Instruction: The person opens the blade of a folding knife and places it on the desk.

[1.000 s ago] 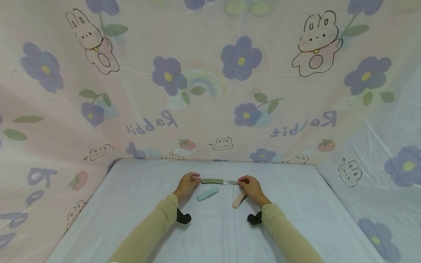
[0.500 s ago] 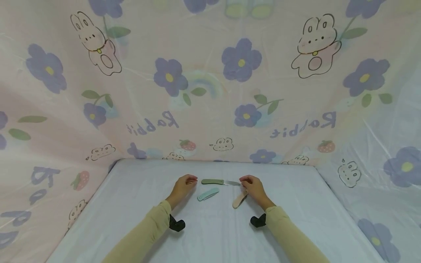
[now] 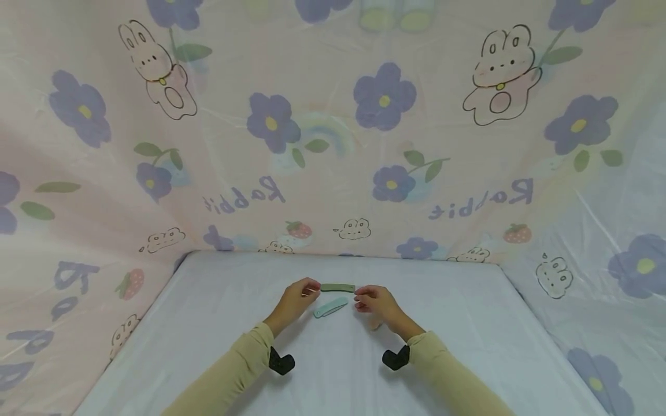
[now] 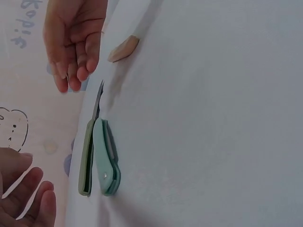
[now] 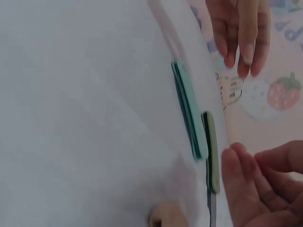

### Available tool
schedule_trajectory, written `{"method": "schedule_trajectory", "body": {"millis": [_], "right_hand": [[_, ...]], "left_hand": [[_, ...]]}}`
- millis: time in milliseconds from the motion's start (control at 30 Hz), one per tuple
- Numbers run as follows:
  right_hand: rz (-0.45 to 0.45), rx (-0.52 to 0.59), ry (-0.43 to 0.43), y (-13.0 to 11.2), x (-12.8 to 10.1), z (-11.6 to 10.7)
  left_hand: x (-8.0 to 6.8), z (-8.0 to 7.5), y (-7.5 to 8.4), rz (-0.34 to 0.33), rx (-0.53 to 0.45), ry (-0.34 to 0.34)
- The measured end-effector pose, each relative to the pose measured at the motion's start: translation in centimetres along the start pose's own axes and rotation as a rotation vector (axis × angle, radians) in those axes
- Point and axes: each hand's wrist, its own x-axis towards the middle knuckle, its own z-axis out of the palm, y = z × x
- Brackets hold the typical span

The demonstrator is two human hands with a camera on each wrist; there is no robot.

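An olive-green folding knife (image 3: 337,287) lies on the white sheet with its blade (image 4: 98,99) out. My left hand (image 3: 298,296) hovers by the handle's left end, fingers loosely curled and holding nothing. My right hand (image 3: 372,301) hangs over the blade end, fingers relaxed and just clear of the tip, and hides the blade in the head view. A teal folded knife (image 3: 330,307) lies right beside the olive one, nearer me. A beige knife (image 4: 124,48) lies beyond my right hand, mostly hidden in the head view.
The white sheet (image 3: 333,370) ends at a pink curtain (image 3: 333,144) printed with flowers and rabbits, which closes in the back and both sides. Black wrist mounts (image 3: 281,363) sit under both sleeves.
A second ago both hands held the olive knife's ends, then they drew apart. Now my right hand has moved left over the blade and beige knife, and my left hand is back at the handle.
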Motion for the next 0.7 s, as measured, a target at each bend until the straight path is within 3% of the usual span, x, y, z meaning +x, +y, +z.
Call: {"method": "schedule_trajectory", "body": {"millis": [167, 467, 700], "right_hand": [[0.041, 0.045, -0.060, 0.3, -0.3, 1.3], [0.135, 0.178, -0.114, 1.4, -0.8, 3.4], [0.167, 0.290, -0.101, 1.7, -0.9, 4.5]], "left_hand": [[0.0, 0.6, -0.1, -0.007, -0.004, -0.043], [0.8, 1.3, -1.7, -0.025, 0.030, -0.053], [1.0, 1.8, -2.2, 0.018, 0.032, -0.082]]}}
